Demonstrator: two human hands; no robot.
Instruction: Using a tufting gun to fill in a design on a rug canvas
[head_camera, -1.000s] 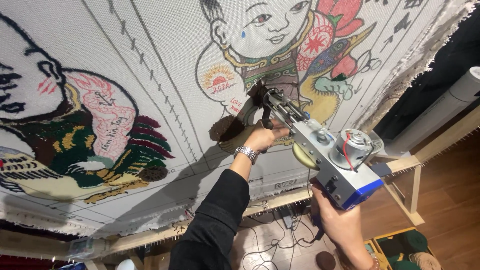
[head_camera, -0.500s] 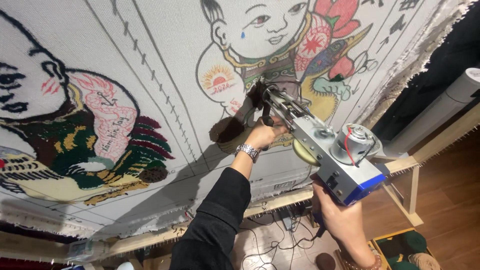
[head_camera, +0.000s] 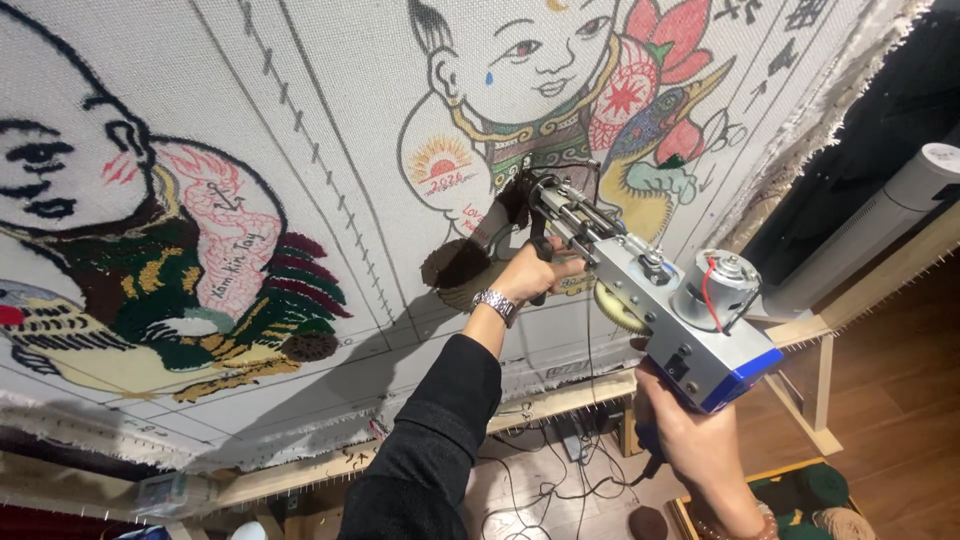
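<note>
A large white cloth (head_camera: 330, 150) stretched on a wooden frame (head_camera: 560, 395) fills most of the view, tilted across the picture. It bears two tufted child figures: one at the left (head_camera: 150, 260) in dark green, brown and yellow with a pink patterned sleeve, and one at the upper middle (head_camera: 560, 90) with a pale face, a green and gold collar, red flowers and a fish-like shape. Thin drawn lines and stitched marks run across the bare cloth between them. At the right a dark opening shows beyond the frayed cloth edge, with a grey cylinder (head_camera: 900, 210) leaning there, and wood floor (head_camera: 900, 400) below. The tufting gun (head_camera: 650, 290), silver with a blue rear edge, a round motor and a yellow gear, points up and left, its needle tip touching the cloth just below the upper figure's collar, beside a dark brown tufted patch (head_camera: 455, 265). The right hand (head_camera: 690, 430) is closed around the gun's lower grip, beneath the body. The left hand (head_camera: 535, 272), in a black sleeve with a metal watch (head_camera: 495, 303), is wrapped around the front handle near the needle. Cables (head_camera: 540, 480) lie tangled on the floor under the frame, and yarn balls (head_camera: 810, 490) sit in a box at the lower right.
</note>
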